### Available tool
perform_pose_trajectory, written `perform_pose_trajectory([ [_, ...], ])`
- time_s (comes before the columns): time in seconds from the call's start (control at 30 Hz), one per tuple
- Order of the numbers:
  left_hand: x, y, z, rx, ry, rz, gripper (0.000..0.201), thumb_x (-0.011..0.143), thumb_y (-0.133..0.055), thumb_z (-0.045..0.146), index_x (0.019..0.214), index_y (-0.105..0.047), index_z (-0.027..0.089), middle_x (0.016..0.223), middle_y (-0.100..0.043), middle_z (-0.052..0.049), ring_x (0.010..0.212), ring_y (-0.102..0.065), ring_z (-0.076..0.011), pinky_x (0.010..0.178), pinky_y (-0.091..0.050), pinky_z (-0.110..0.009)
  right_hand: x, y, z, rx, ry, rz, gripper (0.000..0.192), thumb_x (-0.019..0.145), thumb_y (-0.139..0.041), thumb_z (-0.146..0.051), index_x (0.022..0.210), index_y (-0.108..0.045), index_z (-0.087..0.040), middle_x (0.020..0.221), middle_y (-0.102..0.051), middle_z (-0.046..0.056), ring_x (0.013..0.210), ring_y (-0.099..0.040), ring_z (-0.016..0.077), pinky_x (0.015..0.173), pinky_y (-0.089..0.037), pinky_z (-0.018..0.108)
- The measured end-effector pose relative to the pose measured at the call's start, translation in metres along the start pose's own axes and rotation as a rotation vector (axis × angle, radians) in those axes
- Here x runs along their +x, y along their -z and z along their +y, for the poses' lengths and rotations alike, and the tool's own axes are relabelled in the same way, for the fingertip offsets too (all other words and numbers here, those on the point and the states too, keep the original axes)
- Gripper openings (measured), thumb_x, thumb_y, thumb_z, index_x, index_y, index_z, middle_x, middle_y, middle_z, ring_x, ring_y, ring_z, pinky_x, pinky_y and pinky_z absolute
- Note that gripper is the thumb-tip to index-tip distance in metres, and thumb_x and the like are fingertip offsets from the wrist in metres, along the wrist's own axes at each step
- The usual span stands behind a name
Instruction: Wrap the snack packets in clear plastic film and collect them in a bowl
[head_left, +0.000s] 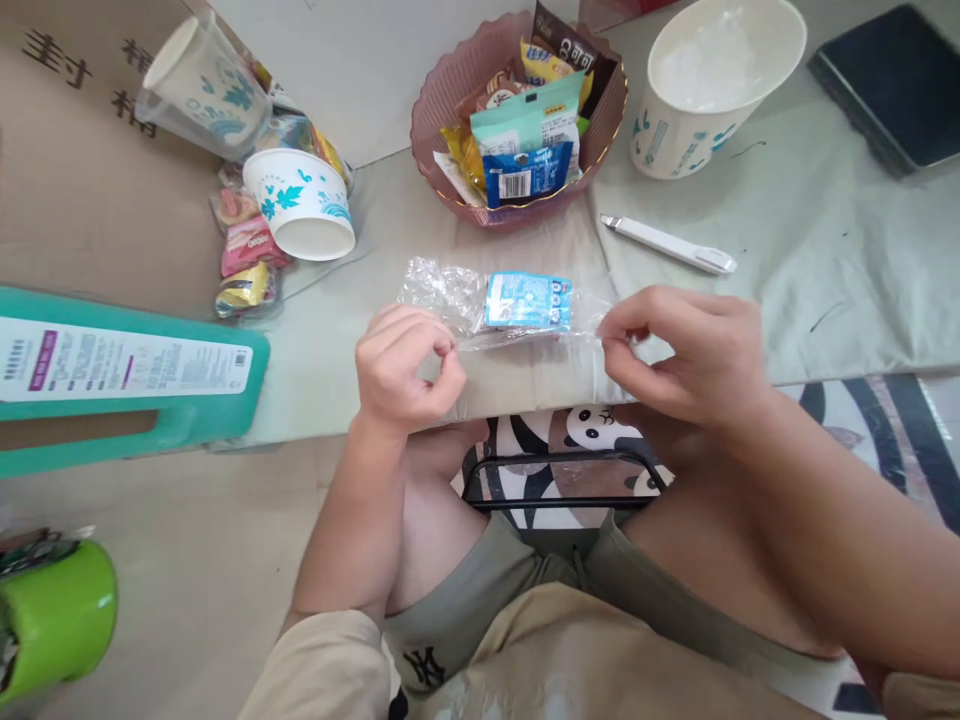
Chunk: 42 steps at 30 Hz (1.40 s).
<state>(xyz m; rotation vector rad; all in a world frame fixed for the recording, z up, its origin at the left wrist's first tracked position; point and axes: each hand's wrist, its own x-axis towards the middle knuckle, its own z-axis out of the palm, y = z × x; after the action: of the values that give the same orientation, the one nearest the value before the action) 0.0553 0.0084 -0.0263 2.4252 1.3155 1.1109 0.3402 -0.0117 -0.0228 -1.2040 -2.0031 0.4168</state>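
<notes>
A clear plastic bag (450, 285) lies stretched between my hands over the near part of the cloth-covered table. Inside or behind its film shows a small blue snack packet (529, 300) with white print. My left hand (409, 365) pinches the bag's lower left edge between thumb and forefinger. At the other end, my right hand (675, 345) pinches the film at its right side, fingers curled. Just beyond the right hand lies a white utility knife (667, 244). Behind the bag stands a pink ribbed bowl (442, 110) filled with several wrapped snacks.
A paper cup (679, 130) with clear plastic in it stands at the back right, beside a dark flat device (900, 85). At left are a tipped paper cup (300, 205), bagged cups (206, 90), snack packets (247, 250) and a teal box (255, 370). A green bin (75, 620) sits below.
</notes>
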Motion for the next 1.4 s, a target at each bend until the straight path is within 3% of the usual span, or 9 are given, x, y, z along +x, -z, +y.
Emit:
perform_pose_trajectory([
  [0.27,-0.002,0.014,0.016,-0.112,0.187,-0.428,0.021,0.075,-0.057,0.022,0.055,-0.049,0.023,0.052,-0.056,0.003,0.047,-0.043,-0.0109,0.049,-0.034,-0.028,0.001,0.004,0.01,0.139,0.034,-0.598,0.03,0.098,-0.045,-0.034,0.088,-0.072,-0.023,0.061,-0.068,-0.001,0.052,-0.056,0.0141,0.056,-0.036,0.031],
  [0.43,-0.006,0.016,0.013,-0.055,0.348,-0.699,0.04,0.084,-0.061,0.025,0.047,-0.047,0.021,0.041,-0.041,0.006,0.041,-0.034,-0.0089,0.048,-0.024,-0.028,-0.002,-0.002,0.02,-0.055,-0.013,-0.652,0.03,0.095,-0.047,-0.029,0.078,-0.07,-0.024,0.061,-0.066,0.0,0.052,-0.05,0.0143,0.054,-0.03,0.031],
  [0.6,-0.009,0.01,0.008,0.151,0.414,-0.257,0.019,0.072,-0.079,0.023,0.07,-0.06,0.023,0.061,-0.055,0.004,0.055,-0.048,-0.0124,0.058,-0.04,-0.029,-0.005,-0.011,0.023,-0.174,-0.103,-0.366,0.023,0.091,-0.054,-0.03,0.091,-0.077,-0.026,0.074,-0.07,0.003,0.063,-0.058,0.0184,0.057,-0.036,0.033],
  [0.67,-0.008,0.005,0.004,0.249,0.4,-0.1,0.042,0.062,-0.086,0.018,0.1,-0.068,0.024,0.092,-0.066,-0.004,0.083,-0.062,-0.0211,0.076,-0.052,-0.035,-0.005,-0.019,0.024,-0.161,-0.078,-0.254,0.026,0.091,-0.057,-0.031,0.103,-0.078,-0.024,0.088,-0.072,0.008,0.078,-0.065,0.0231,0.067,-0.046,0.037],
  [0.73,-0.007,-0.003,-0.001,0.284,0.376,-0.08,0.067,0.058,-0.089,0.014,0.12,-0.066,0.025,0.126,-0.062,-0.013,0.116,-0.061,-0.0321,0.097,-0.054,-0.045,-0.006,-0.027,0.025,-0.15,-0.022,-0.181,0.03,0.09,-0.058,-0.031,0.112,-0.077,-0.023,0.103,-0.073,0.012,0.093,-0.068,0.0285,0.081,-0.053,0.044],
  [0.8,-0.004,-0.01,-0.006,0.26,0.353,-0.125,0.057,0.063,-0.087,0.014,0.116,-0.069,0.025,0.139,-0.057,-0.015,0.131,-0.055,-0.0363,0.107,-0.051,-0.05,-0.006,-0.035,0.026,-0.117,0.03,-0.159,0.035,0.091,-0.059,-0.029,0.122,-0.074,-0.022,0.122,-0.072,0.015,0.11,-0.068,0.0327,0.095,-0.055,0.051],
  [0.93,0.007,-0.019,-0.012,0.062,0.393,-0.092,0.003,0.083,-0.07,0.019,0.085,-0.069,0.021,0.115,-0.071,-0.01,0.107,-0.069,-0.0243,0.089,-0.059,-0.037,-0.006,-0.043,0.029,-0.044,0.071,-0.156,0.051,0.09,-0.059,-0.021,0.14,-0.061,-0.025,0.152,-0.059,0.015,0.137,-0.059,0.0358,0.109,-0.052,0.058],
  [1.1,0.023,-0.019,-0.019,-0.367,0.782,0.004,0.009,0.091,-0.062,0.023,0.082,-0.063,0.021,0.077,-0.07,-0.002,0.063,-0.067,-0.0122,0.042,-0.037,-0.02,-0.008,-0.049,0.019,-0.141,0.094,-0.008,0.038,0.092,-0.06,-0.024,0.13,-0.063,-0.023,0.141,-0.063,0.018,0.128,-0.063,0.0351,0.103,-0.054,0.056],
  [1.4,0.042,-0.028,-0.046,-0.57,0.947,0.159,0.021,0.085,-0.068,0.014,0.068,-0.057,0.02,0.064,-0.065,0.002,0.049,-0.053,-0.007,0.043,-0.031,-0.02,-0.007,-0.07,0.005,-0.287,-0.052,-0.283,0.062,0.091,-0.064,-0.031,0.151,-0.052,-0.026,0.163,-0.047,0.014,0.151,-0.043,0.0406,0.118,-0.038,0.062],
])
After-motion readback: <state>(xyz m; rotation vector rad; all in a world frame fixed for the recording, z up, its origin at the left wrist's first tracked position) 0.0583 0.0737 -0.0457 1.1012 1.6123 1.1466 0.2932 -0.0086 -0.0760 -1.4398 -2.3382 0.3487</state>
